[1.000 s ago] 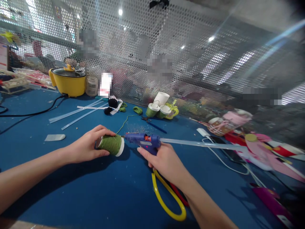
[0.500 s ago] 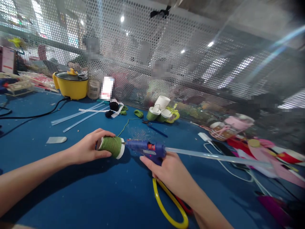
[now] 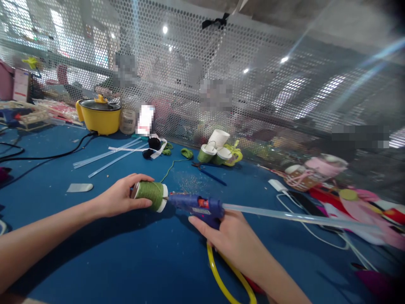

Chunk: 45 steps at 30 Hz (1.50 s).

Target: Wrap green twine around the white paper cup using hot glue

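My left hand (image 3: 128, 195) is wrapped round a paper cup wound with green cord (image 3: 152, 196), which lies tilted on its side with its white rim to the right. From it a strand of green cord (image 3: 170, 171) runs back to a small green bundle (image 3: 186, 153). In my right hand (image 3: 229, 230) is a blue hot glue gun (image 3: 198, 207), its nozzle at the cup's rim. A long clear glue stick (image 3: 284, 215) juts from the gun's rear. Below that hand lie yellow handle loops (image 3: 218, 274), partly hidden by the wrist.
Blue-handled pliers (image 3: 210, 174) lie beyond the gun, near several white and green cups (image 3: 218, 138). Loose glue sticks (image 3: 107, 155) and a yellow electric pot (image 3: 104, 118) are at the back left. A white cable (image 3: 303, 232) and felt pieces (image 3: 357, 207) lie right. A perforated screen (image 3: 177, 84) stands behind.
The whole view has shifted slightly, so things appear a little farther right and lower. Both hands keep their holds, and the nozzle stays by the cup's rim.
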Each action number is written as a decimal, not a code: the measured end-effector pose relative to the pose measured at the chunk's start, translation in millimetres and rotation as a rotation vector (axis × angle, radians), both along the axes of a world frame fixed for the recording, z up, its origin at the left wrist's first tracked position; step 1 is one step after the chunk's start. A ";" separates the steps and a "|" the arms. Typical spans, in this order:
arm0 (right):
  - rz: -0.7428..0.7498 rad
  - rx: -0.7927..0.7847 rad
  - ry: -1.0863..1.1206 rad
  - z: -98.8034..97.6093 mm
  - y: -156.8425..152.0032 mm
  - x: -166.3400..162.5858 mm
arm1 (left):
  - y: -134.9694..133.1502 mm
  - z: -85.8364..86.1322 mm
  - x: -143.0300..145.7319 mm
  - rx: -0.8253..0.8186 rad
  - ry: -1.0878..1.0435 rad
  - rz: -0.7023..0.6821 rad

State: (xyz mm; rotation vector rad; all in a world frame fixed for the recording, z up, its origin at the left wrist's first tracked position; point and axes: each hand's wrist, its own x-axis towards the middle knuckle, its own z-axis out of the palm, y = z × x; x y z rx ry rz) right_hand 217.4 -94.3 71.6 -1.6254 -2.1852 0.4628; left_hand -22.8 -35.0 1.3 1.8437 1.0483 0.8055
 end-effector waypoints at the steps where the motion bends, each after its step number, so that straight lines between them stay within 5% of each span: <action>1: -0.009 0.001 0.000 -0.5 0.2 0.3 | 0.2 -0.3 -0.2 0.001 0.003 -0.002; 26: -0.174 -0.185 0.124 -3.1 12.3 -1.9 | -7.3 6.6 -2.7 0.246 0.158 -0.138; 32: -0.153 -0.319 0.380 -11.2 22.6 8.2 | -5.5 4.5 -2.8 0.252 0.112 -0.109; 36: -0.254 -0.217 0.536 -21.9 41.0 19.8 | -4.2 3.3 -2.6 0.220 0.045 -0.090; 45: -0.529 -0.025 0.239 -60.5 88.3 55.2 | -1.3 -2.4 -2.5 0.209 -0.034 -0.073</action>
